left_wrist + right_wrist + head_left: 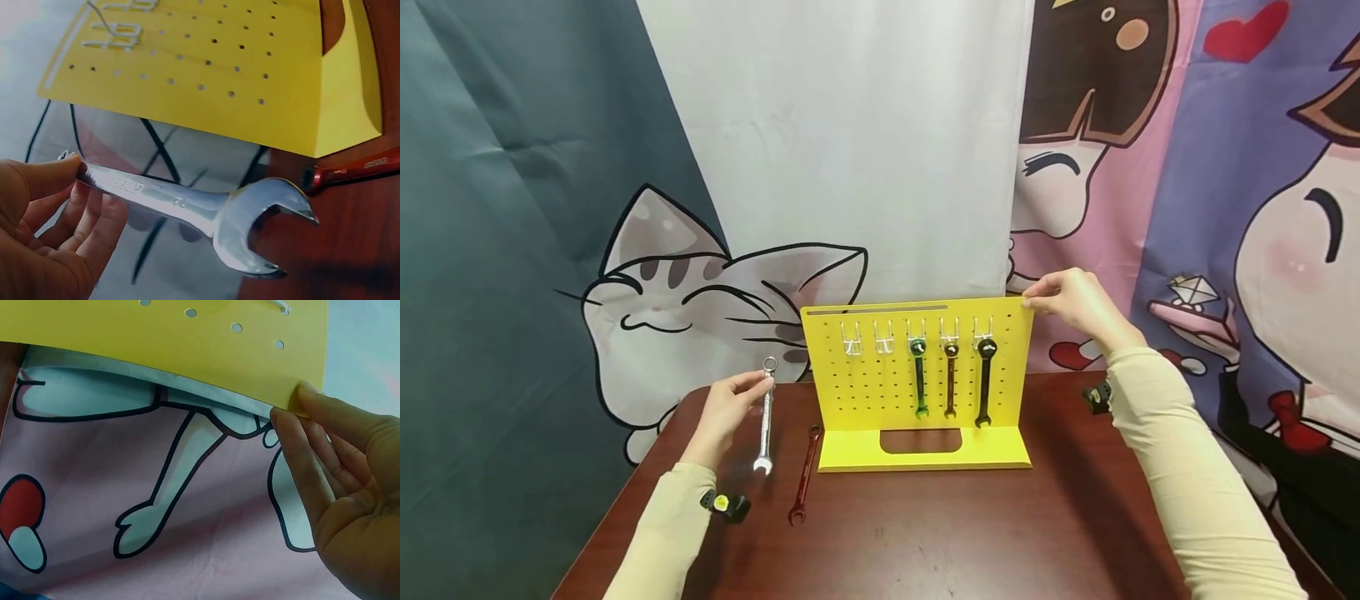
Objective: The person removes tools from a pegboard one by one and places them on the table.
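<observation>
My left hand [727,412] pinches a silver combination wrench [766,425] near its ring end; the open-ended jaw hangs down. In the left wrist view the wrench [169,203] points away from the thumb and fingers, left of the pegboard. With thumb and fingers, my right hand [1075,302] pinches the top right corner of the yellow pegboard [865,392]. Green [920,379], dark copper-coloured [951,379] and black [986,383] wrenches hang from its hooks. Two hooks [852,343] at the left hold nothing. A red wrench [805,475] lies on the table, left of the board's base.
The pegboard's base [992,450] stands on a dark reddish-brown table [925,533]. A cartoon-printed curtain [850,150] hangs behind the table. Wrist cameras [730,505] are strapped to both forearms.
</observation>
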Action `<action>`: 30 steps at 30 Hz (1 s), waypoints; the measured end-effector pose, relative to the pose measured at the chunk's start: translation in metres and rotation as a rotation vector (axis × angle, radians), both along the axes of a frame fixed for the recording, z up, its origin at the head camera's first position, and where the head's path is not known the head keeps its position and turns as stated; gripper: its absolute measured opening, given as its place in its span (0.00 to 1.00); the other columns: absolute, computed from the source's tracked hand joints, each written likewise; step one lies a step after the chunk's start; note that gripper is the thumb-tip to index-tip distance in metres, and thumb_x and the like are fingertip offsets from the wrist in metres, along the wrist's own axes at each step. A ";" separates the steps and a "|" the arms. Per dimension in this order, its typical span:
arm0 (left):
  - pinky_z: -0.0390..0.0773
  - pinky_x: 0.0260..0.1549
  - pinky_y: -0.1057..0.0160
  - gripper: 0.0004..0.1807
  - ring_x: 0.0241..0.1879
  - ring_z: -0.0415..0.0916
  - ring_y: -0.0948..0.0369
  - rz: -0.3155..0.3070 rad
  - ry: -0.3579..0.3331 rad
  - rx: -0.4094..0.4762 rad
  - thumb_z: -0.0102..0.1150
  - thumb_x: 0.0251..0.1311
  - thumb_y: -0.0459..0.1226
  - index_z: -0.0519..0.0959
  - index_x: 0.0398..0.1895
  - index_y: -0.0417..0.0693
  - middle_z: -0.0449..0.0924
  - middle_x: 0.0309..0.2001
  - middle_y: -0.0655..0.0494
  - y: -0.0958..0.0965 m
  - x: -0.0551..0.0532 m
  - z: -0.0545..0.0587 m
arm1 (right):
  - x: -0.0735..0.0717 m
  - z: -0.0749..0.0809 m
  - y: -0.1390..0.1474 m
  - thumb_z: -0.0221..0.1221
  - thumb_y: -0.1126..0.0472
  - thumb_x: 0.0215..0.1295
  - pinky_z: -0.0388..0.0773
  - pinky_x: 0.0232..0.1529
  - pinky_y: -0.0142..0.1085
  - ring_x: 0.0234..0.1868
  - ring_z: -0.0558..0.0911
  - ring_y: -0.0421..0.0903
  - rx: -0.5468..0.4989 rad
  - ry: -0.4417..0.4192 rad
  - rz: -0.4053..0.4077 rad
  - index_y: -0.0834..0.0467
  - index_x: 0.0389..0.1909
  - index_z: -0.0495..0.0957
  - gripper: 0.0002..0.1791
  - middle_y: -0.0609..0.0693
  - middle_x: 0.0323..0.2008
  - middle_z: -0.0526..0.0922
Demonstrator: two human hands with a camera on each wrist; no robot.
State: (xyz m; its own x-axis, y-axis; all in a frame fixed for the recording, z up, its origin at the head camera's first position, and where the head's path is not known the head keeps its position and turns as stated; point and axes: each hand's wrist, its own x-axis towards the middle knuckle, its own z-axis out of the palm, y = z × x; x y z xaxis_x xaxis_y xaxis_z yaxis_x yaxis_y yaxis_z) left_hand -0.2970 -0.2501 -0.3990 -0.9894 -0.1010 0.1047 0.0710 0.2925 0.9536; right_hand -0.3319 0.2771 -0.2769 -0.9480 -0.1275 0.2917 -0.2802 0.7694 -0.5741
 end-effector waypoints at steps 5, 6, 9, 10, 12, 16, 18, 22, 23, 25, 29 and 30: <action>0.85 0.38 0.61 0.24 0.33 0.80 0.66 -0.002 -0.042 0.009 0.63 0.69 0.36 0.75 0.62 0.28 0.85 0.46 0.46 -0.001 -0.005 -0.018 | -0.001 0.002 0.000 0.69 0.55 0.64 0.75 0.48 0.48 0.37 0.88 0.52 0.002 -0.003 -0.001 0.62 0.45 0.87 0.15 0.57 0.37 0.89; 0.85 0.38 0.59 0.24 0.33 0.80 0.66 -0.004 -0.047 0.000 0.63 0.69 0.36 0.75 0.61 0.28 0.84 0.46 0.46 -0.001 -0.006 -0.022 | -0.001 0.002 0.000 0.69 0.55 0.64 0.75 0.48 0.48 0.37 0.88 0.52 0.003 -0.003 -0.001 0.62 0.45 0.87 0.15 0.57 0.37 0.89; 0.86 0.37 0.57 0.23 0.35 0.80 0.64 -0.022 -0.067 -0.032 0.62 0.69 0.34 0.75 0.61 0.28 0.84 0.46 0.43 -0.001 -0.008 -0.033 | -0.002 0.000 0.001 0.69 0.55 0.64 0.76 0.47 0.47 0.37 0.88 0.51 0.000 -0.002 -0.003 0.62 0.45 0.87 0.15 0.57 0.37 0.89; 0.86 0.37 0.57 0.22 0.35 0.80 0.64 -0.028 -0.075 -0.049 0.62 0.69 0.34 0.75 0.61 0.28 0.83 0.47 0.42 -0.001 -0.008 -0.037 | -0.002 0.000 0.002 0.69 0.55 0.64 0.76 0.47 0.47 0.36 0.88 0.51 0.002 0.001 -0.003 0.61 0.45 0.87 0.15 0.56 0.37 0.89; 0.86 0.36 0.57 0.22 0.36 0.80 0.62 -0.040 -0.093 -0.078 0.61 0.69 0.33 0.75 0.61 0.28 0.83 0.48 0.40 0.000 -0.008 -0.043 | -0.002 -0.001 0.003 0.69 0.55 0.64 0.76 0.46 0.47 0.37 0.88 0.52 0.004 0.003 -0.002 0.61 0.45 0.87 0.15 0.56 0.37 0.89; 0.86 0.33 0.58 0.21 0.36 0.79 0.60 -0.068 -0.118 -0.095 0.61 0.68 0.31 0.75 0.60 0.26 0.83 0.47 0.39 0.000 -0.008 -0.056 | -0.004 -0.002 0.003 0.69 0.56 0.64 0.77 0.48 0.49 0.38 0.88 0.55 -0.004 0.004 -0.014 0.61 0.44 0.87 0.14 0.56 0.37 0.89; 0.86 0.31 0.59 0.21 0.35 0.79 0.60 -0.073 -0.123 -0.094 0.61 0.67 0.31 0.75 0.59 0.25 0.83 0.45 0.40 0.000 -0.008 -0.061 | -0.004 -0.002 0.003 0.69 0.56 0.64 0.77 0.48 0.50 0.38 0.88 0.55 -0.007 0.002 -0.020 0.61 0.44 0.87 0.14 0.56 0.37 0.89; 0.85 0.28 0.61 0.20 0.32 0.78 0.61 -0.073 -0.128 -0.098 0.61 0.66 0.30 0.76 0.56 0.24 0.84 0.42 0.41 -0.001 -0.010 -0.070 | -0.005 -0.002 0.002 0.69 0.56 0.64 0.77 0.48 0.50 0.37 0.88 0.53 -0.003 0.001 -0.018 0.61 0.44 0.87 0.14 0.56 0.37 0.89; 0.85 0.28 0.61 0.19 0.31 0.78 0.61 -0.070 -0.130 -0.099 0.62 0.66 0.30 0.77 0.56 0.25 0.84 0.41 0.41 -0.001 -0.011 -0.071 | -0.005 -0.001 0.002 0.69 0.56 0.64 0.77 0.48 0.50 0.37 0.89 0.53 -0.005 -0.002 -0.017 0.61 0.45 0.87 0.14 0.56 0.38 0.89; 0.84 0.28 0.61 0.19 0.30 0.78 0.61 -0.066 -0.137 -0.102 0.62 0.66 0.31 0.78 0.55 0.25 0.84 0.39 0.43 -0.001 -0.012 -0.075 | -0.004 -0.001 0.001 0.69 0.56 0.64 0.77 0.49 0.51 0.37 0.89 0.52 -0.008 -0.008 -0.022 0.61 0.45 0.87 0.14 0.56 0.38 0.89; 0.85 0.28 0.60 0.18 0.27 0.78 0.60 -0.066 -0.153 -0.093 0.63 0.65 0.31 0.78 0.53 0.25 0.83 0.36 0.45 0.000 -0.015 -0.081 | -0.003 0.001 0.001 0.69 0.55 0.64 0.76 0.48 0.50 0.37 0.89 0.53 -0.005 -0.012 -0.023 0.61 0.45 0.87 0.15 0.57 0.37 0.89; 0.85 0.28 0.60 0.18 0.27 0.78 0.60 -0.066 -0.156 -0.092 0.62 0.65 0.31 0.78 0.53 0.25 0.83 0.35 0.45 0.000 -0.016 -0.082 | -0.003 0.001 0.001 0.69 0.55 0.64 0.76 0.48 0.50 0.38 0.89 0.53 -0.004 -0.011 -0.025 0.61 0.45 0.87 0.15 0.57 0.37 0.89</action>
